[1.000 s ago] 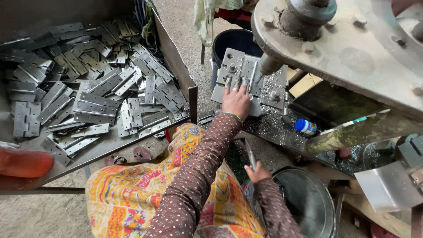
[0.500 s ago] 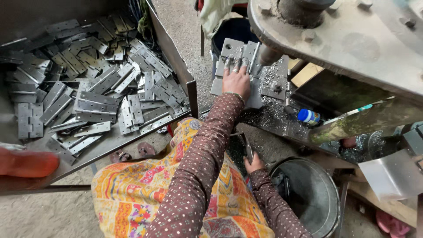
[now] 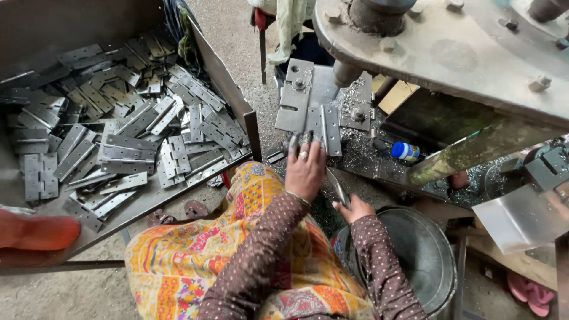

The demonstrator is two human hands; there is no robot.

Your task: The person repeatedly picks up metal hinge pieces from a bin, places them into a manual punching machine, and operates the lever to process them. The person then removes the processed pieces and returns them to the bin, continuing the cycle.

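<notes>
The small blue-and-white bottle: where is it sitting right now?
In the head view, the bottle lies on its side right of centre, among metal shavings on the machine bed, to the right of the hinge that the left hand touches.

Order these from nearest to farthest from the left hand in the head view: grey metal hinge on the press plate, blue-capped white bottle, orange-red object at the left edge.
1. Grey metal hinge, touching the left hand, above.
2. Blue-capped white bottle, to the right.
3. Orange-red object, far left.

Brown dotted sleeves (image 3: 261, 255), a yellow floral cloth (image 3: 195, 261), grey steel hinges (image 3: 127, 151), a blue-capped white bottle (image 3: 405, 152).
</notes>
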